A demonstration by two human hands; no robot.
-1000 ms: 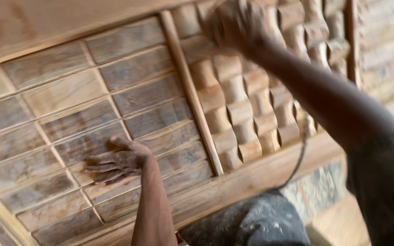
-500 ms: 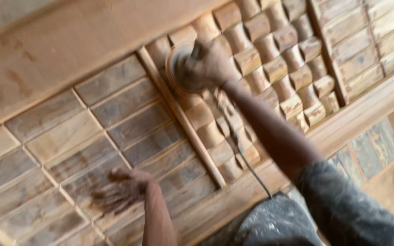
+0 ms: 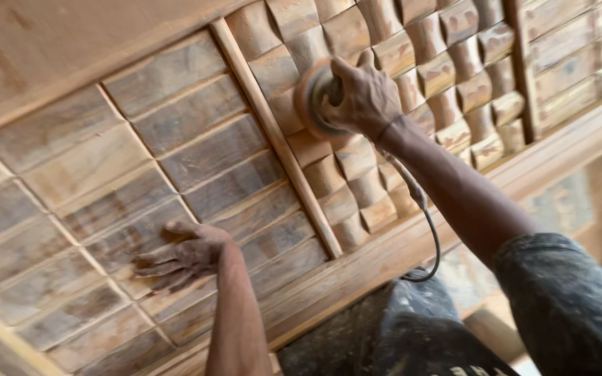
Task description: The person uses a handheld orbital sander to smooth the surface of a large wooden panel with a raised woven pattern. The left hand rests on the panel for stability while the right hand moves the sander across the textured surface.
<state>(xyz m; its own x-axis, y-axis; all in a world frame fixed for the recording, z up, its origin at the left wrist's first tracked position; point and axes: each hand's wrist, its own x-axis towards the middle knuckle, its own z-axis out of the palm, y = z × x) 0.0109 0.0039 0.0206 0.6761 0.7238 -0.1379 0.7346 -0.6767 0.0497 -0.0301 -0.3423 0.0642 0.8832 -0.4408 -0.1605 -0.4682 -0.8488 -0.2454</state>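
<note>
Sander [image 3: 315,97], a round disc tool, presses on the carved blocks of the wooden door panel [image 3: 196,153], gripped tight by the right hand [image 3: 360,97]; its cord [image 3: 426,223] seems to trail down. The left hand [image 3: 182,256] lies flat, fingers spread, on the slatted section

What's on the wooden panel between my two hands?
In the head view, a raised wooden divider strip runs between the left hand, flat on the slats, and the right hand gripping the sander.

The right hand [image 3: 360,97] has carried the round disc sander [image 3: 315,97] down from the top of the carved wooden panel [image 3: 175,150] onto its lower woven-pattern blocks, just beside the dividing strip [image 3: 273,139].
</note>
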